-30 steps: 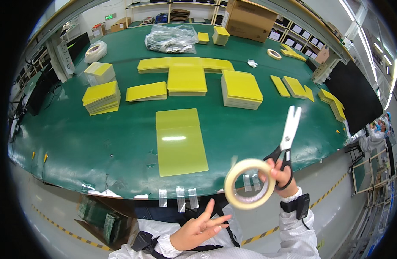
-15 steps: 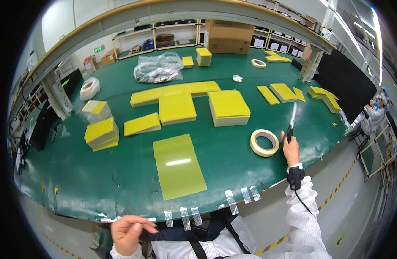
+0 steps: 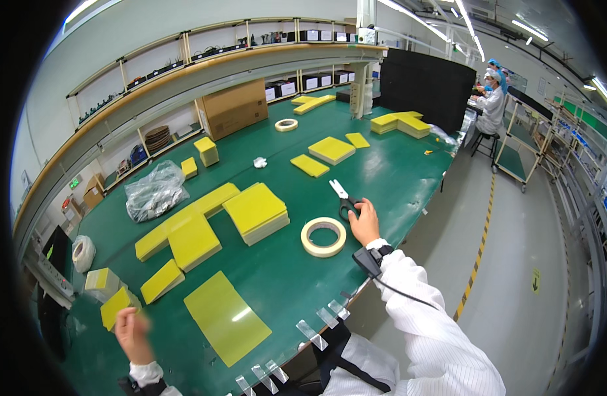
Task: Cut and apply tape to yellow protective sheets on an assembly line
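Observation:
My right hand point(image 3: 365, 223) has its fingers on the black handles of a pair of scissors point(image 3: 344, 197). Their pale blades point away from me, slightly parted, over the green table. Just left of the scissors lies a roll of cream tape point(image 3: 322, 252). My left hand point(image 3: 133, 335) is raised over the table's near left part, its fingers curled and smeared by motion. Behind it, partly covered, stands a small yellow stack point(image 3: 119, 305). A large yellow translucent sheet point(image 3: 227, 320) lies flat between my two hands.
Several stacks of yellow sheets point(image 3: 256, 206) stand across the green table point(image 3: 287, 280). Farther off are a crumpled clear plastic bag point(image 3: 156, 191), another tape roll point(image 3: 286, 129) and a cardboard box point(image 3: 234, 109). Clear tape strips point(image 3: 311, 334) hang on the near edge. People sit beyond a black panel point(image 3: 422, 86).
The view has turned to the right. My left hand has risen from the near edge to beside the small yellow stack. The scissor blades have parted, and my right hand stays at the handles.

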Action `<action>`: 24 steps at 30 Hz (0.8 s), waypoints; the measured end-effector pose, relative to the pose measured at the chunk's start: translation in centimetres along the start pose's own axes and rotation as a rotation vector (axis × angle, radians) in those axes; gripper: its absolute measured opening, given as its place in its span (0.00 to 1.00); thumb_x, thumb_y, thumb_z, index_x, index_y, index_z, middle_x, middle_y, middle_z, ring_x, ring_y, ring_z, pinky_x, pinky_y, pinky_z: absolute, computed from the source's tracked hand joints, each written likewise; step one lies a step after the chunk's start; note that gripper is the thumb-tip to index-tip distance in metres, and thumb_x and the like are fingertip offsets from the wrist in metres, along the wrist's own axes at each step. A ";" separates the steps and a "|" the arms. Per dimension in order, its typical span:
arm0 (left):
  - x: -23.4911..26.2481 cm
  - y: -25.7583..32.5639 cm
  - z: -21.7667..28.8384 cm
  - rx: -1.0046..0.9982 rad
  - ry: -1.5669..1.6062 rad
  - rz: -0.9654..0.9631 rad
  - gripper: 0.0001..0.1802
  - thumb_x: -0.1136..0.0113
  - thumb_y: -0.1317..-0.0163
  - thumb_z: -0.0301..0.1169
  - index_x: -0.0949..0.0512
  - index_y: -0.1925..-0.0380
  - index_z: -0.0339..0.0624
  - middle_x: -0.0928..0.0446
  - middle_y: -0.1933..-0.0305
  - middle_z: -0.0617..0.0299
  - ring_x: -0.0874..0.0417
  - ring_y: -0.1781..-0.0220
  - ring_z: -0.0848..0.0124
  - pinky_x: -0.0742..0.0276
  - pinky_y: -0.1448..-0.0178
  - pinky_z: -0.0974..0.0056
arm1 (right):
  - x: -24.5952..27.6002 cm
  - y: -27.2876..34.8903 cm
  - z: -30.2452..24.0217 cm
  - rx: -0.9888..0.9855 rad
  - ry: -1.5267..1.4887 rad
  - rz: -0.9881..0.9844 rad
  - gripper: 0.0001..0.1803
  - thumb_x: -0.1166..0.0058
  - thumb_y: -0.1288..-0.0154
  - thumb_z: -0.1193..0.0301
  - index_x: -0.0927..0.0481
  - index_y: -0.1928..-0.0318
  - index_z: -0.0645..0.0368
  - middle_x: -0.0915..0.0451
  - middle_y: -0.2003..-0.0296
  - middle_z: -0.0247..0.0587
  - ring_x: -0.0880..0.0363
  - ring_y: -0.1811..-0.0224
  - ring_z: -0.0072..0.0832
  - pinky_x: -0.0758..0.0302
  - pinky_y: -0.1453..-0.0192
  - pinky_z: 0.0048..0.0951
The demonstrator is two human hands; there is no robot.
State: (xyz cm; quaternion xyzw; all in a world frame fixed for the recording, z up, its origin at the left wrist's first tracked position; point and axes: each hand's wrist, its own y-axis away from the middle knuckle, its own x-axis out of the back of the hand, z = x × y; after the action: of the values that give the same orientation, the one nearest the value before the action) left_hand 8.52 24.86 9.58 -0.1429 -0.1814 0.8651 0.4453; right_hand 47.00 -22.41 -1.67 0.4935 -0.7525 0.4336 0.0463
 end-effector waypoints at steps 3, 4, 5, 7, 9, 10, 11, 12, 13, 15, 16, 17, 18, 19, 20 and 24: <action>-3.1 -0.5 -4.9 0.123 -0.212 -0.176 0.05 0.46 0.35 0.25 0.25 0.63 0.35 0.26 0.72 0.64 0.23 0.68 0.75 0.27 0.59 0.70 | 2.2 0.6 -1.4 -0.088 0.150 -0.128 0.31 0.48 0.37 0.60 0.37 0.38 0.64 0.49 0.30 0.54 0.51 0.28 0.49 0.45 0.33 0.56; -3.3 0.2 -7.2 0.154 -0.188 -0.222 0.05 0.46 0.36 0.24 0.25 0.62 0.34 0.24 0.70 0.63 0.22 0.66 0.74 0.27 0.58 0.70 | 2.9 1.0 -2.0 -0.089 0.253 -0.205 0.34 0.53 0.34 0.58 0.42 0.35 0.64 0.51 0.29 0.53 0.53 0.27 0.48 0.47 0.32 0.57; -3.1 0.8 -8.9 0.185 -0.170 -0.271 0.06 0.45 0.37 0.23 0.25 0.62 0.33 0.23 0.69 0.62 0.21 0.65 0.74 0.26 0.56 0.70 | 3.2 1.6 -2.4 -0.096 0.353 -0.283 0.36 0.57 0.32 0.55 0.47 0.31 0.64 0.53 0.28 0.52 0.54 0.26 0.47 0.49 0.31 0.58; -2.9 1.4 -8.9 0.154 -0.401 -0.382 0.06 0.45 0.38 0.23 0.24 0.62 0.32 0.21 0.68 0.60 0.21 0.66 0.75 0.26 0.58 0.71 | 3.8 2.5 -2.5 -0.097 0.453 -0.389 0.38 0.65 0.29 0.53 0.54 0.30 0.65 0.53 0.28 0.51 0.56 0.26 0.47 0.52 0.29 0.58; -3.9 1.7 -8.6 0.235 -0.193 -0.293 0.06 0.46 0.38 0.23 0.23 0.63 0.31 0.20 0.68 0.59 0.21 0.67 0.76 0.26 0.61 0.71 | 4.0 2.4 -1.5 -0.160 0.573 -0.468 0.36 0.66 0.29 0.53 0.50 0.30 0.65 0.48 0.29 0.51 0.54 0.26 0.47 0.54 0.28 0.56; -4.0 1.7 -8.6 0.239 -0.240 -0.335 0.06 0.46 0.38 0.23 0.23 0.64 0.31 0.20 0.69 0.59 0.21 0.68 0.76 0.26 0.61 0.71 | 4.3 2.4 -1.4 -0.163 0.600 -0.467 0.36 0.66 0.29 0.53 0.50 0.30 0.65 0.47 0.30 0.50 0.54 0.26 0.47 0.54 0.28 0.56; -4.0 1.7 -8.8 0.244 -0.290 -0.375 0.06 0.46 0.38 0.23 0.23 0.64 0.31 0.20 0.69 0.59 0.21 0.68 0.76 0.26 0.62 0.71 | 4.4 2.4 -1.4 -0.164 0.624 -0.467 0.36 0.65 0.30 0.53 0.49 0.31 0.65 0.47 0.30 0.49 0.53 0.26 0.46 0.53 0.28 0.56; -3.8 1.4 -8.7 0.255 -0.289 -0.366 0.06 0.46 0.38 0.23 0.23 0.64 0.31 0.20 0.69 0.59 0.21 0.68 0.76 0.26 0.62 0.71 | 4.3 2.3 -1.7 -0.176 0.629 -0.461 0.36 0.65 0.30 0.53 0.49 0.30 0.65 0.47 0.30 0.48 0.53 0.26 0.46 0.53 0.28 0.56; -3.6 1.3 -8.6 0.253 -0.294 -0.347 0.06 0.46 0.37 0.23 0.23 0.64 0.31 0.20 0.70 0.59 0.21 0.69 0.76 0.26 0.62 0.71 | 4.1 2.2 -2.0 -0.187 0.633 -0.455 0.36 0.64 0.30 0.53 0.50 0.30 0.65 0.47 0.30 0.48 0.53 0.26 0.45 0.53 0.28 0.56; -3.8 1.0 -9.1 0.269 -0.283 -0.337 0.07 0.46 0.37 0.24 0.23 0.63 0.31 0.20 0.70 0.60 0.21 0.69 0.76 0.26 0.62 0.72 | 4.8 1.8 -2.4 -0.190 0.668 -0.459 0.36 0.63 0.30 0.54 0.49 0.31 0.65 0.46 0.30 0.49 0.51 0.27 0.44 0.52 0.29 0.55; -3.6 0.9 -9.4 0.289 -0.243 -0.307 0.07 0.46 0.36 0.24 0.23 0.63 0.31 0.20 0.70 0.60 0.21 0.68 0.76 0.26 0.61 0.72 | 4.5 1.9 -2.5 -0.210 0.647 -0.428 0.36 0.63 0.31 0.54 0.49 0.31 0.65 0.45 0.31 0.49 0.50 0.27 0.44 0.51 0.29 0.55; -3.5 0.9 -9.6 0.309 -0.202 -0.276 0.07 0.46 0.36 0.24 0.23 0.62 0.31 0.20 0.70 0.60 0.21 0.68 0.76 0.26 0.61 0.72 | 4.4 1.8 -2.5 -0.231 0.630 -0.395 0.36 0.62 0.31 0.55 0.49 0.31 0.65 0.43 0.31 0.50 0.49 0.27 0.44 0.51 0.29 0.55; -3.9 0.6 -9.5 0.333 -0.168 -0.292 0.07 0.46 0.36 0.24 0.23 0.62 0.31 0.20 0.69 0.60 0.21 0.67 0.77 0.26 0.59 0.72 | 4.7 1.8 -1.8 -0.227 0.650 -0.390 0.36 0.62 0.31 0.55 0.49 0.31 0.65 0.43 0.32 0.50 0.49 0.27 0.44 0.50 0.29 0.54; -3.8 0.5 -9.4 0.345 -0.195 -0.312 0.07 0.46 0.36 0.24 0.23 0.62 0.31 0.20 0.69 0.60 0.21 0.67 0.77 0.26 0.59 0.72 | 4.2 1.9 -1.3 -0.220 0.651 -0.390 0.35 0.61 0.31 0.56 0.48 0.31 0.65 0.42 0.32 0.50 0.48 0.28 0.43 0.50 0.29 0.54; -3.4 0.4 -9.4 0.375 -0.173 -0.305 0.07 0.46 0.35 0.24 0.23 0.61 0.31 0.21 0.69 0.60 0.21 0.66 0.77 0.26 0.59 0.72 | 3.7 2.1 -1.7 -0.214 0.628 -0.384 0.34 0.61 0.31 0.56 0.47 0.32 0.65 0.41 0.32 0.50 0.47 0.28 0.43 0.49 0.29 0.53; -2.6 0.4 -9.4 0.401 -0.128 -0.299 0.08 0.46 0.35 0.25 0.23 0.61 0.31 0.21 0.68 0.60 0.21 0.65 0.76 0.26 0.57 0.72 | 3.4 1.8 -2.3 -0.209 0.636 -0.370 0.33 0.60 0.31 0.57 0.46 0.32 0.63 0.40 0.32 0.48 0.46 0.28 0.42 0.49 0.29 0.52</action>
State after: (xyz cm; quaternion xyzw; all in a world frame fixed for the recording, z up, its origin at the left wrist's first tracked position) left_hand 13.56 24.27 1.24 0.0317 -0.0535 0.8155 0.5754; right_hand 43.00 -23.00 0.32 0.4541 -0.6390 0.4705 0.4051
